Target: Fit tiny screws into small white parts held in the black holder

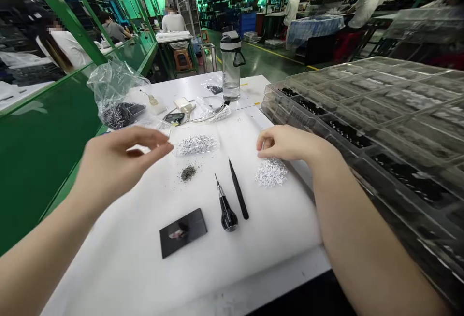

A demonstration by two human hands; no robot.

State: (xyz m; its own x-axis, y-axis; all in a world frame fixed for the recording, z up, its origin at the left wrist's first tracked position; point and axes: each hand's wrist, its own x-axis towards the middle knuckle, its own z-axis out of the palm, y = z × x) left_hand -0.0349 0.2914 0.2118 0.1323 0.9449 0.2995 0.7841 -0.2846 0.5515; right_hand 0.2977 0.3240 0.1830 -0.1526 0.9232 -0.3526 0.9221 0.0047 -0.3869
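Observation:
My left hand hovers above the white mat, thumb and fingers pinched together near a clear tray of small white parts; what the pinch holds is too small to see. My right hand rests curled at the top of a loose heap of white parts, fingers closed on something hidden. Between the hands lie a small pile of dark specks, a black-handled screwdriver and black tweezers. A black square plate lies nearer me.
Stacked clear trays with dark parts fill the right side. A water bottle, a plastic bag of dark parts and small items stand at the table's far end. A green partition runs along the left. Other people work at benches behind.

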